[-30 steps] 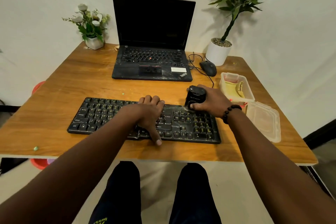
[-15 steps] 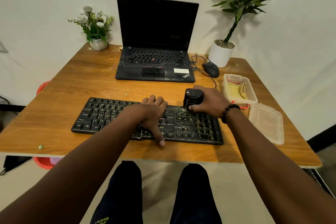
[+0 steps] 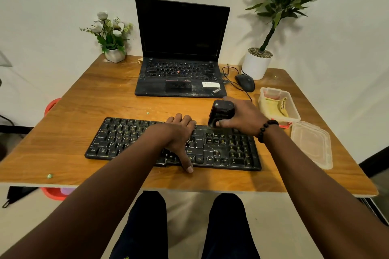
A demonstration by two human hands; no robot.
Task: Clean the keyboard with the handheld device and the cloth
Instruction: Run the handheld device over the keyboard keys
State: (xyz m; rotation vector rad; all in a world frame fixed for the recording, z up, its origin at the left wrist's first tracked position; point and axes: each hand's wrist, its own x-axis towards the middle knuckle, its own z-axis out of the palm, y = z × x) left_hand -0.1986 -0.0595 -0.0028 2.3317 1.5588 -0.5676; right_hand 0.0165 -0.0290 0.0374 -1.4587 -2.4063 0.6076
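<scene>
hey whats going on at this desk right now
A person is cleaning a dusty black keyboard. The right hand grips a small black handheld device at the keyboard's far edge, above the navigation keys. The left hand rests flat on the keys, steadying it. The yellow cloth lies unused in an open plastic container to the right.

Around the keyboard (image 3: 147,143), bare bench (image 3: 69,132) lies open to its left and along its near edge. Behind it, a free strip runs up to the laptop (image 3: 181,78). Right of the keyboard the way is crowded: an open box (image 3: 294,109), its lid (image 3: 311,145), and farther back a mouse (image 3: 245,82) with its cord.
</scene>
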